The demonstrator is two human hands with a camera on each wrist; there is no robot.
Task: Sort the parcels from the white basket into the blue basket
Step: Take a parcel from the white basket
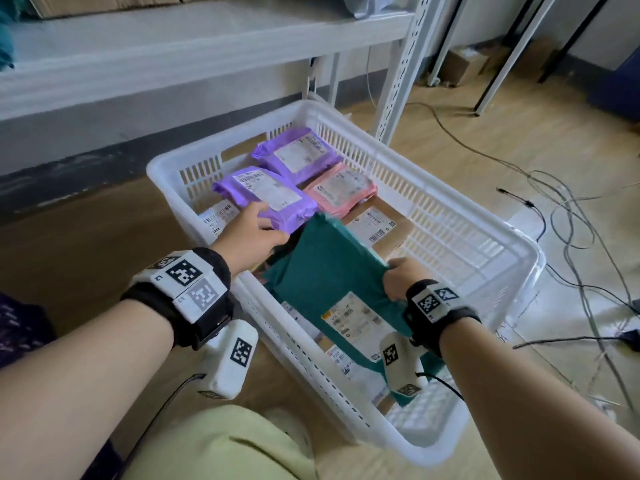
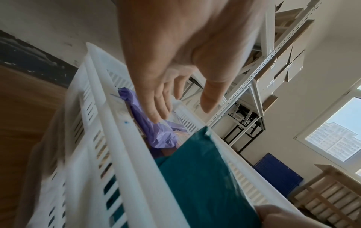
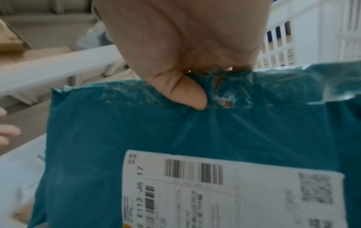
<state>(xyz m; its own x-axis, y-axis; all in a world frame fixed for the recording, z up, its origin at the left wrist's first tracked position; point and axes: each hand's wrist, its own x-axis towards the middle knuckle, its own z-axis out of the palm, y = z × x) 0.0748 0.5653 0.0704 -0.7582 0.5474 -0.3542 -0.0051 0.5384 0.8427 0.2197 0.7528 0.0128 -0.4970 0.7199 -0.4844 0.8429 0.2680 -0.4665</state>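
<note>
My right hand [image 1: 403, 276] pinches the green bag's [image 1: 322, 271] top edge, so it hangs below my grip inside the white basket [image 1: 450, 216]. It looks soft, light and slippery. My left hand [image 1: 251, 233] reaches, fingers loose, toward a purple bag [image 1: 266, 195].

One white basket [image 1: 450, 216], two purple parcels [image 1: 266, 195], one pink parcel [image 1: 341, 192], one teal parcel [image 1: 325, 271], two hands [image 1: 252, 233]

Basket walls [image 1: 433, 216] around tightly packed parcels [image 1: 266, 192]
</note>
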